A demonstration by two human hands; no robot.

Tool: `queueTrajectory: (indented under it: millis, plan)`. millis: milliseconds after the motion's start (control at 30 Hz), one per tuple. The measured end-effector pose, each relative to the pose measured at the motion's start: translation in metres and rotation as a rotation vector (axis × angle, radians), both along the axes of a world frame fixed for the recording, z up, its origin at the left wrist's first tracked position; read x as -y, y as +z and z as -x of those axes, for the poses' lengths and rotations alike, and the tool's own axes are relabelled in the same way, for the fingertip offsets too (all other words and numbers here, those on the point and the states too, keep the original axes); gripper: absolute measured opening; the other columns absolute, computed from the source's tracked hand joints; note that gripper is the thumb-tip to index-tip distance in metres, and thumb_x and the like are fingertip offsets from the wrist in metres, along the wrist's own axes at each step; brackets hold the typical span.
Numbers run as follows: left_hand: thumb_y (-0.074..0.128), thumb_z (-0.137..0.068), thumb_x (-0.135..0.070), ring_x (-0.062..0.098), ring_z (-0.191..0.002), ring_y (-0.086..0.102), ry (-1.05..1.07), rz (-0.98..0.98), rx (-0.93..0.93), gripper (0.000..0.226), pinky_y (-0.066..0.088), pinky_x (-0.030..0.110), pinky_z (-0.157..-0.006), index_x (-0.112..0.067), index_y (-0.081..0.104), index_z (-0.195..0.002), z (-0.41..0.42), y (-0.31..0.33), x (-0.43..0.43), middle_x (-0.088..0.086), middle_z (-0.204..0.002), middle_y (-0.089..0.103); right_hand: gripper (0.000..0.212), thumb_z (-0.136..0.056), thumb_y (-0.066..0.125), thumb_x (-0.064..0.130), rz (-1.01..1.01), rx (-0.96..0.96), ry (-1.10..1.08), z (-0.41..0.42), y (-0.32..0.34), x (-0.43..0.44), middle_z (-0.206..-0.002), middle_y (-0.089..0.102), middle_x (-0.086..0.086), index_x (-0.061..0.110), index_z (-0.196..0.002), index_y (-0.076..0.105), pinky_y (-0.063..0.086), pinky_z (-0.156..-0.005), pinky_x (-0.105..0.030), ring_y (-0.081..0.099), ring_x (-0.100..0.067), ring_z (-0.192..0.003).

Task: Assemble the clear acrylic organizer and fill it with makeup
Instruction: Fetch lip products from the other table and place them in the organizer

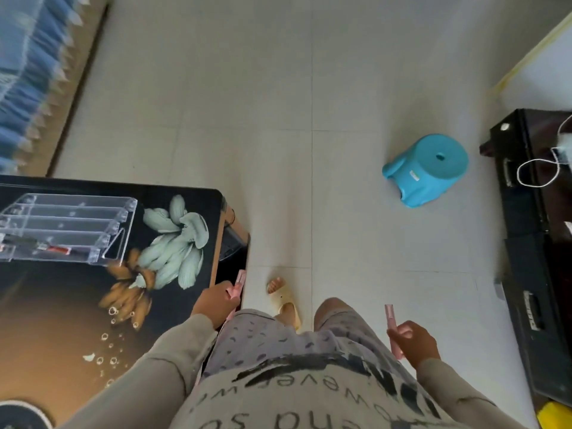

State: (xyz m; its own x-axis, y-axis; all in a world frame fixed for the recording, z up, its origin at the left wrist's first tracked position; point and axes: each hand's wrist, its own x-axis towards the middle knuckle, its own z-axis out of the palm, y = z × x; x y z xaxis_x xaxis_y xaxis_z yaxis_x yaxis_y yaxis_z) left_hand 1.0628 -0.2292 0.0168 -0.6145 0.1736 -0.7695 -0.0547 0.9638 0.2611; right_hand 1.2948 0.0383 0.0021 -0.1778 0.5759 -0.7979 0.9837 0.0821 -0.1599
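The clear acrylic organizer (68,227) stands on the dark flower-patterned table (77,320) at the left, with several stepped rows; a red-and-black makeup stick (54,249) lies in its front row. My left hand (215,301) hangs beside the table's right edge, shut on a pink makeup tube (236,286). My right hand (413,343) is low at the right over the floor, gripping another pink makeup tube (392,328). Both hands are well away from the organizer.
A blue plastic stool (428,168) lies tipped on the tiled floor. A black cabinet (532,258) with a face mask on it stands at the right. Blue fringed fabric (28,72) runs along the upper left. My foot in a yellow slipper (286,300) is beside the table.
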Motion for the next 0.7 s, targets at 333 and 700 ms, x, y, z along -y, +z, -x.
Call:
queueTrajectory:
  millis: [333,700]
  plan:
    - [0.041,-0.094,-0.033,0.031,-0.092,0.065,-0.031,-0.039,-0.029,0.032,0.047,0.032,-0.076,-0.027,0.044,-0.063,0.117,-0.006,-0.068,0.017,-0.096,0.069,0.025,-0.086,0.062,0.018,-0.039,-0.037,0.048,0.142,0.001,-0.088,-0.115,0.065,-0.019,-0.001,-0.102,0.061,0.042,-0.09,-0.032,0.059,-0.031,-0.104]
    - [0.056,-0.086,-0.019,0.025,-0.095,0.059,0.407,0.032,0.074,0.008,0.042,0.029,-0.082,-0.013,0.05,-0.084,0.164,-0.022,-0.122,0.008,-0.106,0.063,0.021,-0.086,0.058,0.026,-0.059,-0.086,0.561,0.355,-0.004,-0.229,-0.075,0.056,-0.003,0.012,-0.073,0.05,0.032,-0.06,-0.024,0.049,-0.02,-0.071]
